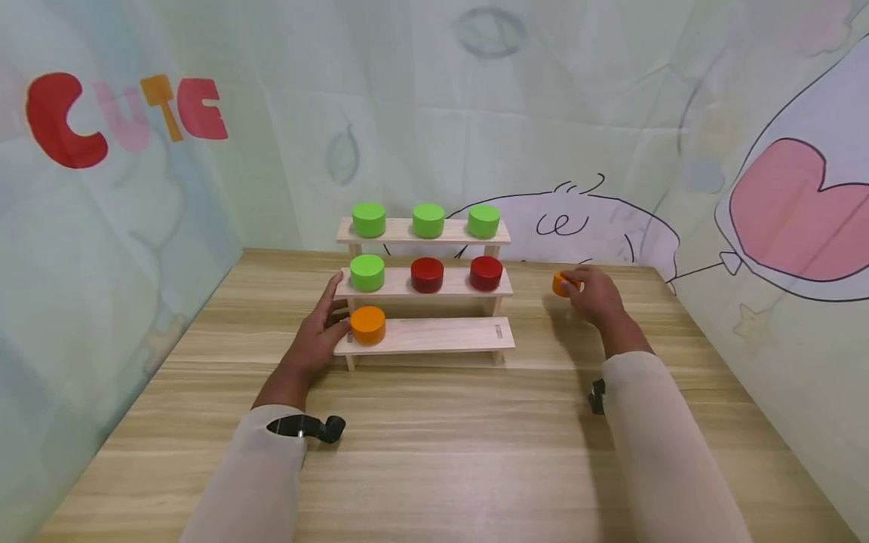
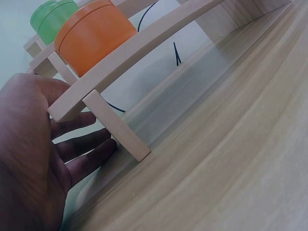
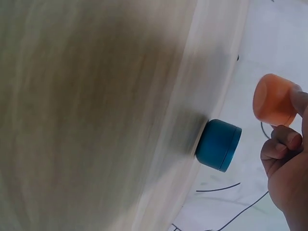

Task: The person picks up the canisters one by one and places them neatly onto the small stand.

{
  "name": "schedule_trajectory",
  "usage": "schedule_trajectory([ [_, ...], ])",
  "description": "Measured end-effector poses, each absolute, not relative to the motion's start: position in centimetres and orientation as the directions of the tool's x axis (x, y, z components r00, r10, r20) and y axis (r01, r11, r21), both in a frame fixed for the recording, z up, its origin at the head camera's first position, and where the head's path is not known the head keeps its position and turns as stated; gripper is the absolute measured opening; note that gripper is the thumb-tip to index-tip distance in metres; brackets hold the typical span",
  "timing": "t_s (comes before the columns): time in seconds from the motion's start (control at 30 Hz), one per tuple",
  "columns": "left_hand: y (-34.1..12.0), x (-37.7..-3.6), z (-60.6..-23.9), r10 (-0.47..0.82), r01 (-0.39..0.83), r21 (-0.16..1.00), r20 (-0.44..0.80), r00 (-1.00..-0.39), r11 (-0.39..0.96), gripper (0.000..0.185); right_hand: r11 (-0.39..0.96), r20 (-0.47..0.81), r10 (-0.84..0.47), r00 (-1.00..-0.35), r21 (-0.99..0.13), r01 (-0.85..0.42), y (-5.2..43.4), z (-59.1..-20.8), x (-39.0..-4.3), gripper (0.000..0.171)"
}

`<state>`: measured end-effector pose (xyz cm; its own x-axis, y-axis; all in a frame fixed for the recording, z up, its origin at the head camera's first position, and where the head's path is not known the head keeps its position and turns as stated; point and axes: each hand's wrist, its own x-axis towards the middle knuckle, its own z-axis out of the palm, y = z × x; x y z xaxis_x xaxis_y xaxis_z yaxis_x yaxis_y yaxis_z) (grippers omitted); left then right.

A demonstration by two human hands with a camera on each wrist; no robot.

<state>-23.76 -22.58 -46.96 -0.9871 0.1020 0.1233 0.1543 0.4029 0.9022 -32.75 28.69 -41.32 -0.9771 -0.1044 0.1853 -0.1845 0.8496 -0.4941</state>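
A three-tier wooden rack (image 1: 434, 341) stands on the table, its left end gripped by my left hand (image 1: 317, 332). The thumb lies at the bottom shelf, and the other fingers reach in behind its leg in the left wrist view. Right beside that thumb, an orange round container (image 1: 368, 326) sits on the bottom shelf. To the right of the rack, my right hand (image 1: 596, 298) pinches another orange round container (image 3: 274, 100) above the table. Near that hand a teal round container (image 3: 218, 145) stands on the table; the hand hides it in the head view.
Three green containers (image 1: 428, 221) line the top shelf. The middle shelf bears one green container (image 1: 367, 273) at left and two red ones (image 1: 427, 275) beside it. Behind the wooden table (image 1: 448, 452) hangs a printed cloth (image 1: 407, 136).
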Motion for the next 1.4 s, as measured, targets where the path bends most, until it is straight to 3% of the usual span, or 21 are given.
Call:
schedule_trajectory([
  [0.47,-22.6,-23.7,-47.1,0.106,0.160,0.911,0.129,-0.986,0.379,0.090,0.816,0.380,-0.178,-0.908,-0.459,-0.352,26.8,-41.8,-31.4,0.037],
  [0.9,-22.5,-23.6,-46.9,0.101,0.155,0.904,0.125,-0.987,0.399,0.088,0.799,0.568,-0.125,-0.814,-0.429,-0.422,24.1,-40.9,-27.9,0.035],
  [1.07,-22.5,-23.5,-46.7,0.101,0.152,0.911,0.122,-0.987,0.383,0.090,0.748,0.566,-0.058,-0.822,-0.521,-0.411,22.7,-39.6,-26.4,0.038],
  [1.23,-22.5,-23.5,-46.7,0.108,0.161,0.909,0.129,-0.986,0.384,0.092,0.595,0.523,0.009,-0.852,-0.688,-0.415,21.3,-38.6,-24.7,0.039],
  [1.4,-22.5,-23.6,-46.9,0.105,0.159,0.908,0.128,-0.986,0.388,0.091,0.498,0.541,0.019,-0.841,-0.735,-0.461,19.9,-38.4,-23.4,0.041],
])
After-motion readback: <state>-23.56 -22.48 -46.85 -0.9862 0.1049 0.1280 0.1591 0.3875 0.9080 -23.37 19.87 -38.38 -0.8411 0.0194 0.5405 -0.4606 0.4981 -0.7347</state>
